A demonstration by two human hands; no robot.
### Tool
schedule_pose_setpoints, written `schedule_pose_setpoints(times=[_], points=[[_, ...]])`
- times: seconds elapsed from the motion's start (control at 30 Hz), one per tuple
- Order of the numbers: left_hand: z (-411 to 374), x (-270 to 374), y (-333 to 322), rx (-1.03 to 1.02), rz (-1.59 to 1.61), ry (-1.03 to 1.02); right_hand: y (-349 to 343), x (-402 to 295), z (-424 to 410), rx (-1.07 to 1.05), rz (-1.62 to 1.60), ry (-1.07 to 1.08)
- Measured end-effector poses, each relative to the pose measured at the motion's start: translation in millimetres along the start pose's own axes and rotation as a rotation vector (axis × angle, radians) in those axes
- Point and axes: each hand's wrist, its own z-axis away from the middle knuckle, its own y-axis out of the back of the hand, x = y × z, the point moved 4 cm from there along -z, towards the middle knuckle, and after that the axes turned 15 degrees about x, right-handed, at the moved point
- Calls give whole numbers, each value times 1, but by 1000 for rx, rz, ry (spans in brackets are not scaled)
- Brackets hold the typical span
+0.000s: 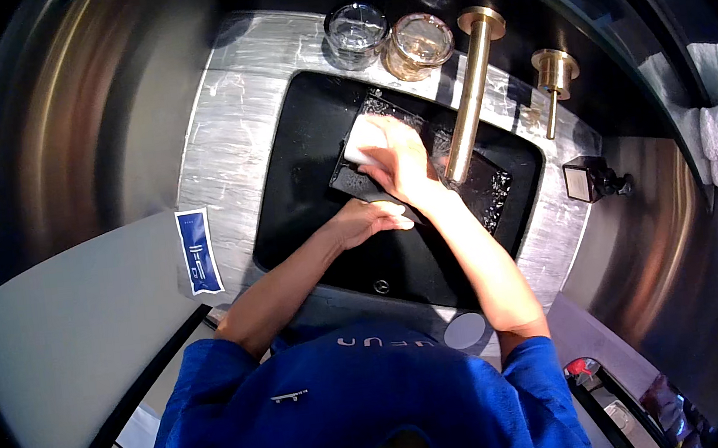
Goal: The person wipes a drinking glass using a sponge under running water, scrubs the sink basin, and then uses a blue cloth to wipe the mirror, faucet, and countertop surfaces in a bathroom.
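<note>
My right hand [406, 157] is closed around a white sponge or pad [363, 137], which rests against a flat black rectangular piece [354, 182], perhaps a tray. Below it my left hand [365, 222] has its thumb and fingers on the near edge of that black piece. The piece is tilted inside a black sink basin [290, 159], and my right hand covers part of it. Bubbles or water drops show along its far edge. More wet sparkle lies on the basin's right side. A brass faucet spout [469, 101] reaches over the basin beside my right hand.
Two glass jars, one clear [355, 34] and one amber-tinted [418, 46], stand behind the basin. A brass tap handle [555, 75] is at the right. On the grey marbled countertop [224, 126] lies a blue-and-white packet [199, 252]. A dark bottle [584, 179] stands at the right edge.
</note>
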Motion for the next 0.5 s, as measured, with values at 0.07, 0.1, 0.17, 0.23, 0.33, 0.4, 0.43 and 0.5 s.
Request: schedule_pose_setpoints(times=[0.07,0.1,0.17,0.23,0.33,0.4,0.43,0.5], points=[[0,6,1,51,-8,-4,-5,8,7,-144,-122,-213],[1,12,-1,-19,-71,-94,-3,-2,11,-211,-47,87],[2,17,2,-31,20,-101,6,-10,21,-181,77,319],[3,17,9,41,-28,-60,15,-9,30,-243,68,222],[7,12,17,77,6,-27,30,-5,44,-305,39,81],[11,8,19,35,79,-42,41,-2,57,-326,-1,23],[12,7,24,104,99,-48,46,2,65,-351,61,-15],[17,9,28,98,172,-75,57,12,85,-429,137,-113]])
